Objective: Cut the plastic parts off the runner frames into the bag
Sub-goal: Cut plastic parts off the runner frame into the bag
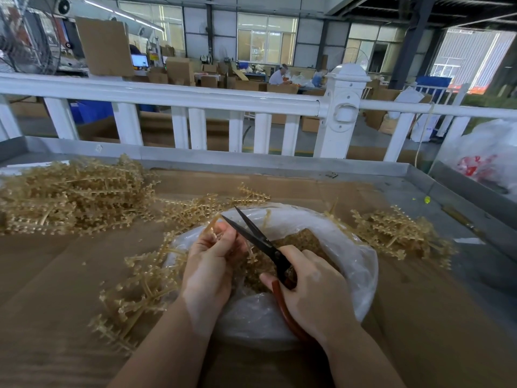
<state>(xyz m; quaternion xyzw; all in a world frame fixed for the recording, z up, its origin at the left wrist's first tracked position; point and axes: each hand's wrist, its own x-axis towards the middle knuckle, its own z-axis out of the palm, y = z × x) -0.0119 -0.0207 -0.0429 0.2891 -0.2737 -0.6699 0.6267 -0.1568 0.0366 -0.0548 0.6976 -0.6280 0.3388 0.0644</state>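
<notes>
My left hand (212, 264) grips a tan plastic runner frame (212, 226) over the open clear plastic bag (349, 264). Its stem sticks up past my fingers. My right hand (310, 289) holds black scissors (253, 233) by their red-brown handles. The blades are spread apart, with their tips beside the frame's top end. Cut tan parts (305, 242) fill the bottom of the bag.
A large heap of tan runner frames (72, 194) lies at the left on the cardboard-covered table (56, 275). More frames (397, 233) lie right of the bag and others (137, 292) at its left. A metal table rim and a white railing (173, 96) stand behind.
</notes>
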